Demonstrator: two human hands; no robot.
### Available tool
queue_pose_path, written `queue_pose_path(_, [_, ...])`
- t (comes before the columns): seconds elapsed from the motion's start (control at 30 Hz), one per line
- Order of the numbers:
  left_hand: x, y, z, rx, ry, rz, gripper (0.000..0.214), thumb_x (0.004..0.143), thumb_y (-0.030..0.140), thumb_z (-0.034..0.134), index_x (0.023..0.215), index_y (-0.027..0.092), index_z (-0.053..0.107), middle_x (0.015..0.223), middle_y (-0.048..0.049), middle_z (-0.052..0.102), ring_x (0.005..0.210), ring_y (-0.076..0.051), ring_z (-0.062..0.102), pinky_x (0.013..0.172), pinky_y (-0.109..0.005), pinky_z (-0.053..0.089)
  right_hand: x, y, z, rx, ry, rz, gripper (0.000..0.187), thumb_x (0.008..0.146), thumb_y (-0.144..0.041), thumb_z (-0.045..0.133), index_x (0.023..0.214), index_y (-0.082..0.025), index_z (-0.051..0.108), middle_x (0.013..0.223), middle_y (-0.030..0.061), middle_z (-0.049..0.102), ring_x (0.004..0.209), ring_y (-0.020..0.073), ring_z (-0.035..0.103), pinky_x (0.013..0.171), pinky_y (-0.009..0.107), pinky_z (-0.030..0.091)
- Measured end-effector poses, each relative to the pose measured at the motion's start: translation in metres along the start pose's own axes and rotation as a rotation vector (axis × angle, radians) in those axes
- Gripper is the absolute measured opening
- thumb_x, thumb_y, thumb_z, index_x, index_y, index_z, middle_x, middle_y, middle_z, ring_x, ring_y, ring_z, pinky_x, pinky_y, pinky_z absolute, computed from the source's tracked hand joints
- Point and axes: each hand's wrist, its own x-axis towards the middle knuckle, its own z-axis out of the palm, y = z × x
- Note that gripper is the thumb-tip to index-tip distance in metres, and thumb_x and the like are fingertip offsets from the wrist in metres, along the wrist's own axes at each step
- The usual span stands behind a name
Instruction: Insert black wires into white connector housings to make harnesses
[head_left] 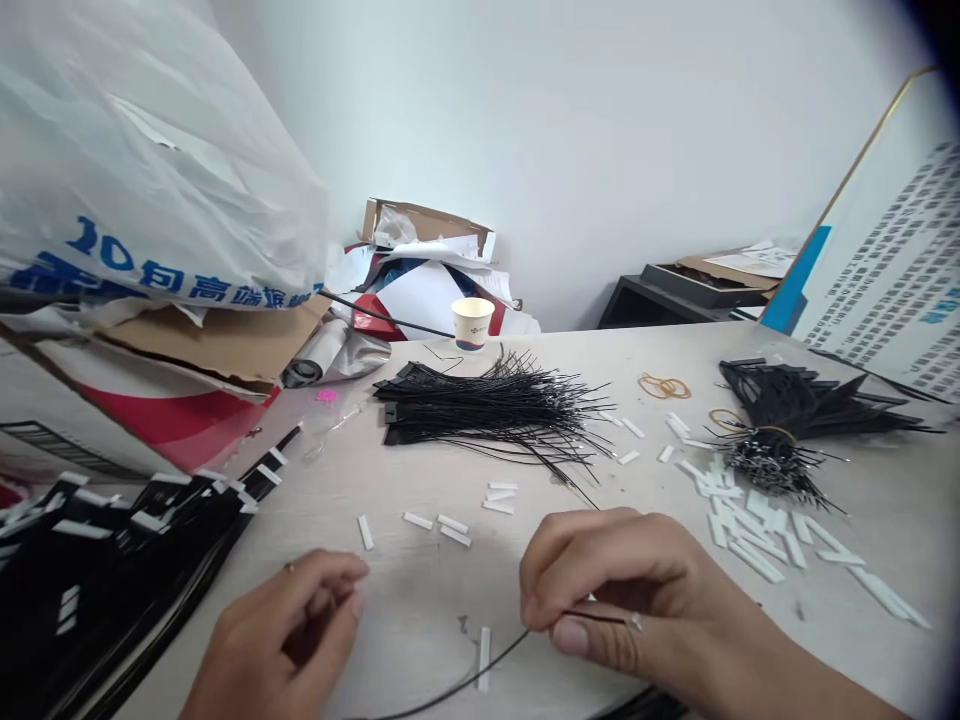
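In the head view, my right hand (622,600) is closed in a pinch on a thin black cable (495,660). The cable's small metallic end shows by the base of my thumb. From the pinch the cable runs down left, over a white strip (484,658) on the table, and leaves the bottom edge. My left hand (289,635) is loosely curled at the left, with a gap between thumb and index tip and nothing visible in it. Ahead of both hands lie several white strips (454,530) and a pile of black cables (480,405).
A bundle of black cables (776,430) lies at right beside scattered white strips (750,530) and rubber bands (664,386). A paper cup (472,323) stands behind the pile. At left are black strips with white pieces (150,560), a box (150,390) and a plastic bag (165,180).
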Motion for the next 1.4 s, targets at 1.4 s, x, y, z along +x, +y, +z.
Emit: queue_pose_path(1.4, [-0.004,-0.001,-0.027,0.535,-0.341,0.141,0.032,0.073,0.001,0.036,0.088,0.021,0.057,0.087,-0.0047,0.061,0.081,-0.023,0.062,0.072,-0.035,0.04,-0.003,0.035,0.072,-0.541,-0.128,-0.115,0.014,0.091,-0.017,0.046,0.084,-0.017,0.058,0.077,0.0039,0.061,0.072,0.0142,0.055,0.07,0.027,0.047])
